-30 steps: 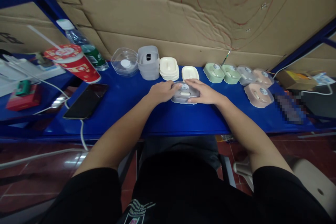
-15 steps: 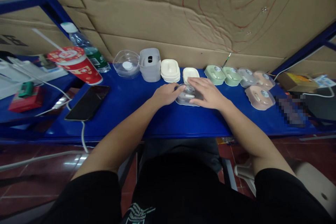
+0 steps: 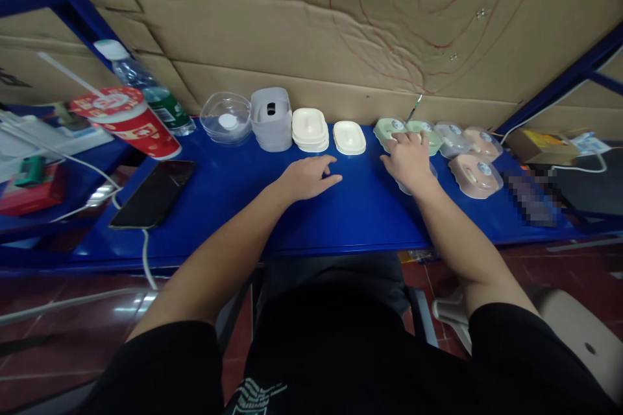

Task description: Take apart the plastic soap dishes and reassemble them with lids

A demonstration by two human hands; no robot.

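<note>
My left hand (image 3: 307,179) hovers over the blue tabletop with fingers apart and nothing in it. My right hand (image 3: 410,157) is laid over a greyish lidded plastic box (image 3: 403,189), gripping it from above; most of that box is hidden under the palm and fingers. Just behind my right hand stand two green lidded boxes (image 3: 387,130). A single cream lid-like piece (image 3: 350,137) lies between my hands, farther back. Beside it is a stack of similar cream pieces (image 3: 310,126).
Translucent grey tubs (image 3: 272,122) and clear covers (image 3: 224,122) are stacked at the back left. A grey box (image 3: 452,138) and pink boxes (image 3: 476,176) sit at the right. A phone (image 3: 153,196), a red cup (image 3: 141,126) and a bottle (image 3: 163,100) occupy the left.
My right hand has moved the greyish box rightward, in front of the green boxes. My left hand has come off the box and its fingers have opened.
</note>
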